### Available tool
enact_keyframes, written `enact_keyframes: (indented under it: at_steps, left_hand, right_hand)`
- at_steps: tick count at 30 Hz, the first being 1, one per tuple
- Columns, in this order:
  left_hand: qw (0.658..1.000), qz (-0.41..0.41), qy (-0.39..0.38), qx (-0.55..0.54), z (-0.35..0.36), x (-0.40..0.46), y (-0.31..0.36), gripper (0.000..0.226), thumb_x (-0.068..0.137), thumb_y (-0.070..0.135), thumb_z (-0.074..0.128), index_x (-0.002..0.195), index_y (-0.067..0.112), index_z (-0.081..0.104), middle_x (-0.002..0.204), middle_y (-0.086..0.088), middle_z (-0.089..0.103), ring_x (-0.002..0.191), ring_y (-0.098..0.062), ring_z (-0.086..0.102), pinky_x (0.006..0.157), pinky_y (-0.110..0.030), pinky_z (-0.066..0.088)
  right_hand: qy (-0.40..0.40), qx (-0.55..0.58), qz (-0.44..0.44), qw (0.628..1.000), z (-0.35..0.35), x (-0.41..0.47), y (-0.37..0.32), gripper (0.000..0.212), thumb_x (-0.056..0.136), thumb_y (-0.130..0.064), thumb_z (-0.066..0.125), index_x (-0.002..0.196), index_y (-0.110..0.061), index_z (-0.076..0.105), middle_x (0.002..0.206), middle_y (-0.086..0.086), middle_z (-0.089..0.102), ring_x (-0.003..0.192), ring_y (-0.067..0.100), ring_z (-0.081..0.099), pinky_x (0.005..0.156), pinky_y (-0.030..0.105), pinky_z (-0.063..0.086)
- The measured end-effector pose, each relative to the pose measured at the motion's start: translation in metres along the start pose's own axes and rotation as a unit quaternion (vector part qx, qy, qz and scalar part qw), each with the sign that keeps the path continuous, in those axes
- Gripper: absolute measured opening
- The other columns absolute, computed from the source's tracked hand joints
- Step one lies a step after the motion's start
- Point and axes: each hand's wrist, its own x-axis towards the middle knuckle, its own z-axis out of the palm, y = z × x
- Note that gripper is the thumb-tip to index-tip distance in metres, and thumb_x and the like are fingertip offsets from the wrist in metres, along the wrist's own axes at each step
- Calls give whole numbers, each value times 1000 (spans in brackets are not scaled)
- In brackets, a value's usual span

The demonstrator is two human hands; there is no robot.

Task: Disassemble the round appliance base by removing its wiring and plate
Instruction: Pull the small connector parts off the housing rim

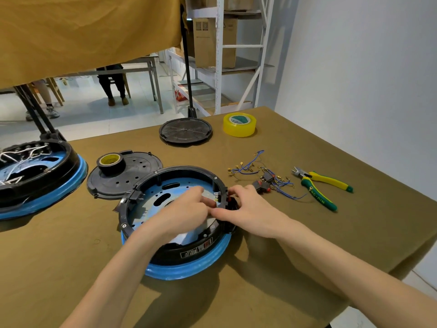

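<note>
The round appliance base (189, 263) sits open side up on the olive cloth of the table (307, 233) right in front of me, its black ring (132, 197) above a blue rim and the pale blue plate (153, 197) still lying inside it. My left hand (183, 209) reaches down into the base, fingers curled toward the right-hand wall where a small metal terminal shows; they seem to pinch something there, but I cannot tell what it is. My right hand (248, 207) comes over the outside of the ring at the same spot, thumb and fingers curled around a black part on the wall, with a bit of red showing between my two hands. Just beyond my right hand, loose blue wires (250, 165) with small brass lugs lie on the cloth together with two black switches with red (262, 185), and beside them the yellow-and-green pliers (324, 185). To the left of the base a black perforated cover (132, 176) lies flat with a roll of black tape (111, 163) on it, touching the ring. A second base (40, 183) with white wires inside sits at the left edge. Farther back are another black round cover (185, 131) and a roll of yellow tape (239, 125)
</note>
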Motion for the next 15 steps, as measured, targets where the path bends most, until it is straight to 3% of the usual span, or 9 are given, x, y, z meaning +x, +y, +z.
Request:
enact_keyframes:
  at_steps: [2, 5, 8, 10, 13, 15]
  left_hand:
    - [998, 28, 55, -17, -16, -3, -1, 57, 101, -4, 43, 155, 12, 34, 132, -2, 62, 112, -12, 62, 90, -28, 50]
    - [973, 131, 158, 107, -34, -6, -11, 48, 102, 13, 54, 149, 23, 46, 135, 7, 56, 118, -8, 55, 95, -23, 42]
    - [945, 182, 145, 229, -34, -3, -19, 56, 98, 31, 65, 150, 31, 44, 147, 7, 44, 135, -13, 42, 114, -33, 37]
    - [934, 186, 99, 289, -31, 4, -20, 66, 95, 41, 68, 154, 32, 39, 153, 6, 42, 140, -16, 41, 118, -38, 35]
    - [931, 185, 65, 308, -30, 17, -18, 66, 92, 52, 69, 150, 32, 41, 146, 5, 53, 131, -18, 50, 111, -39, 43]
    - [927, 189, 83, 313, -29, 24, -16, 57, 89, 55, 71, 135, 31, 50, 130, 5, 61, 116, -19, 59, 99, -42, 51]
  right_hand:
    - [28, -1, -3, 1000, 4, 1, -4, 56, 78, -55, 72, 121, -23, 53, 113, -8, 57, 98, 5, 58, 80, 29, 51]
    - [19, 8, -22, 1000, -7, 11, -11, 33, 82, -35, 73, 110, -18, 65, 96, -4, 69, 82, 8, 64, 80, 40, 57]
    - [-107, 29, -35, 993, -33, 20, -19, 36, 89, -16, 65, 125, -19, 69, 98, 5, 75, 79, 9, 63, 77, 33, 54]
    - [-149, 8, -38, 988, -43, 24, -22, 40, 90, -8, 59, 129, -19, 68, 108, 13, 74, 91, 18, 66, 86, 41, 54]
    - [-77, -156, -85, 981, -43, 28, -15, 32, 92, -13, 59, 121, -18, 71, 113, 11, 66, 110, 26, 61, 94, 45, 52]
    - [-5, -245, -100, 964, -31, 22, -8, 29, 94, -24, 61, 122, -19, 66, 113, 8, 59, 109, 28, 58, 91, 44, 49]
